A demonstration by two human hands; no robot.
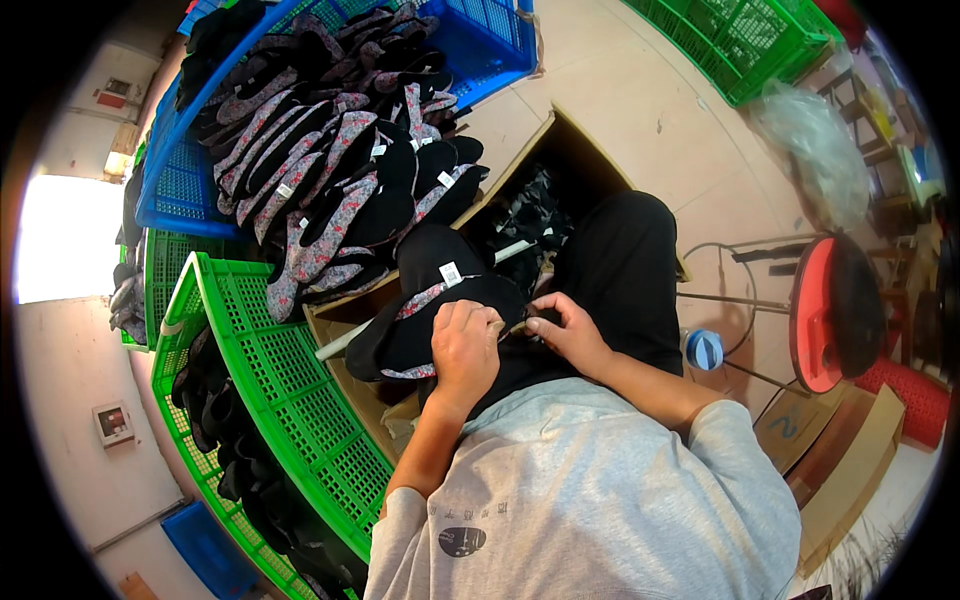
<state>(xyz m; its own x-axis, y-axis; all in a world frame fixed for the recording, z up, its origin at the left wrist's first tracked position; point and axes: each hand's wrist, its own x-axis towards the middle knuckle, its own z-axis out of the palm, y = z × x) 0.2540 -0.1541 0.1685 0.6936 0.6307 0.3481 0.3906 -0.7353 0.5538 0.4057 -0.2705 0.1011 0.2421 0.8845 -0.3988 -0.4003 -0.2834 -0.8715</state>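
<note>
- Holding a black fabric piece with floral trim [405,338] in the left hand [465,345], with fingers bent and clamped on its near right part, spread out over black trousers [630,260] and reaching leftward past the knuckles.
- Bringing thumb and forefinger of the right hand [570,332] close together at the piece's right edge, just beside the left thumb; cannot tell whether pinched on cloth or slightly apart.
- Showing a small white tag [450,273] on the piece, just beyond the left fingers.
- Sticking out from under the piece, left of the left fingers, a white rod [345,340]; farther out, ahead of both hands, another white length [513,251], cannot tell whether part of the same rod.
- Standing open beyond the fingertips, between the knees, a cardboard box [590,165] with dark scraps [530,220] inside.
- Heaped ahead and left of the left fingers, many similar black and floral pieces [330,185], partly in a blue crate [180,190].
- Leaning well left of the left fingers, a green crate [285,385] with dark pieces [245,440] inside.
- Lying right of the right fingers, a blue-and-white round object [705,350]; farther right, a red stool [815,315].
</note>
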